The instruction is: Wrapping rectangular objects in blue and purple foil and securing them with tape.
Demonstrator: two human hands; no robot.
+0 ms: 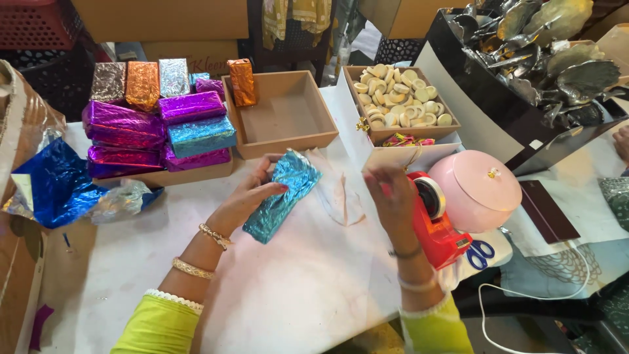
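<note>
My left hand (247, 196) presses down on a small box wrapped in shiny light-blue foil (283, 193) that lies tilted on the white table (295, 295). My right hand (392, 196) is raised at the red tape dispenser (436, 223), fingers pinched near the tape roll; whether it holds a strip of tape is not visible. Both wrists wear bangles, and the sleeves are yellow-green.
An empty brown tray (288, 115) stands behind the box. At the left is a stack of foil-wrapped boxes (160, 121) in purple, blue, orange and silver. A tray of pale round pieces (400, 98), a pink lidded container (478, 187), blue scissors (481, 252), loose blue foil (56, 183).
</note>
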